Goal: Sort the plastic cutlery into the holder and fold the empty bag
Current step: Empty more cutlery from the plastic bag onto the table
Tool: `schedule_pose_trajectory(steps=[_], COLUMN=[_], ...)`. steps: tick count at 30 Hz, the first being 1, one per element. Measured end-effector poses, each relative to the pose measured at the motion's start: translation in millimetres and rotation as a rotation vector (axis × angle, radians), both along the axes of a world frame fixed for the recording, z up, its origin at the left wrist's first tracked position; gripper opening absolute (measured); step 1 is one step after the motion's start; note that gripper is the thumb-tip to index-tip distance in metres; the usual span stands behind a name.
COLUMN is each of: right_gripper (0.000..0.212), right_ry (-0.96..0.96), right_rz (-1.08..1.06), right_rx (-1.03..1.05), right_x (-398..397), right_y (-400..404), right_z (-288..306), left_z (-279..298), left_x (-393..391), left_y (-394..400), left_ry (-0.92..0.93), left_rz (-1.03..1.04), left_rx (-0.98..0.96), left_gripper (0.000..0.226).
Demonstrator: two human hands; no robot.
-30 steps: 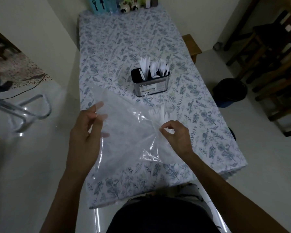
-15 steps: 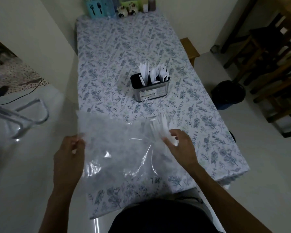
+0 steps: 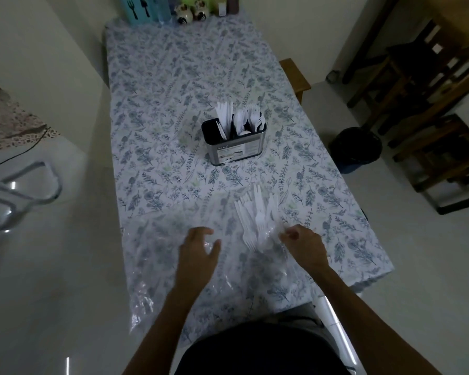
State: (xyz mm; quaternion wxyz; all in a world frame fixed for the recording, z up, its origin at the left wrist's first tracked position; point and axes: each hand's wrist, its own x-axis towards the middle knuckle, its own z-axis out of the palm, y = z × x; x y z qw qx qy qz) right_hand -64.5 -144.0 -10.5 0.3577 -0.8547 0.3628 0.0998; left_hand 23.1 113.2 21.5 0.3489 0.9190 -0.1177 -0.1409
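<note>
Clear plastic bag (image 3: 157, 266) lies under spread left hand (image 3: 197, 255); right hand (image 3: 303, 244) fingers pinch its edge.

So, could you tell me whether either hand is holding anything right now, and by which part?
The right hand pinches the clear plastic bag at its right edge, beside the loose forks. The left hand is spread open over the bag, gripping nothing.

One head-worn wide-angle view looks steeply down and forward along the counter (image 3: 201, 63) from its near end. The holder (image 3: 234, 143) sits mid-frame, beyond both forearms; the counter's far end reaches the frame's top edge.
</note>
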Motion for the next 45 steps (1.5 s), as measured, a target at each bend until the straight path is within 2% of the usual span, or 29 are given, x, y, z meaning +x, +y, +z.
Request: schedule_pose_trajectory(steps=[3,5,7,8,12,15,16,18,19,21,23,29,33,37,42,45], right_gripper=[0.022,0.011,0.009,0.011,0.023,0.027,0.026,0.015,0.016,0.036,0.054,0.086,0.091,0.092,0.098,0.093], right_ry=[-0.067,-0.18,-0.307,-0.359,-0.423,-0.406,-0.429,-0.472,-0.447,-0.301,-0.159,-0.005,0.091,0.123,0.149,0.185], right_rz=[0.014,0.062,0.188,0.26,0.504,0.618,0.545,0.242,0.094,-0.032,-0.01,0.201,0.214,0.232,0.293,0.32], right_rx=[0.019,0.035,0.007,-0.012,-0.126,-0.211,-0.225,-0.285,-0.331,-0.386,-0.343,-0.311,-0.297,-0.325,-0.367,-0.381], right_x=[1.6,4.0,5.6,6.4,18.2,29.0,31.4,33.3,33.9,38.7,46.0,68.6,76.5,76.5,77.1,81.0], right_y=[3.5,10.1,21.5,28.6,56.5,68.9,68.5,61.0,55.2,41.9,33.2,46.9,53.0,52.0,57.5,61.5], right_z=[2.3,5.9,6.5,6.5,3.1,3.2,4.9,8.6,9.3,3.0,-3.1,-5.5,-10.5,-13.5,-18.1,-18.3], left_z=[-10.4,-14.1,-10.0,-6.8,-3.1,-9.0,-11.2,-13.3,-14.4,-15.4,-17.6,-21.0,-20.4,-22.2,-23.8,-23.5], left_x=[4.8,14.5,29.5,36.9,51.4,49.2,48.1,47.1,46.9,47.0,47.8,50.6,48.6,48.3,46.7,45.7], left_y=[-46.8,-69.2,-85.5,-92.1,-105.1,-98.8,-96.0,-91.9,-90.7,-89.1,-89.0,-92.8,-93.4,-94.1,-93.0,-91.6], left_ry=[0.274,0.436,0.525,0.547,0.544,0.456,0.443,0.436,0.434,0.425,0.414,0.436,0.421,0.404,0.396,0.406], left_rz=[-0.025,0.019,0.067,0.07,-0.005,0.055,0.085,0.113,0.117,0.124,0.101,0.098,0.119,0.135,0.132,0.136], left_rx=[-0.056,-0.01,0.045,0.046,0.113,0.16,0.158,0.134,0.127,0.141,0.169,0.143,0.158,0.177,0.179,0.161], left_gripper=[0.031,0.055,0.084,0.088,0.069,0.032,0.027,0.026,0.026,0.025,0.024,0.026,0.034,0.031,0.037,0.037])
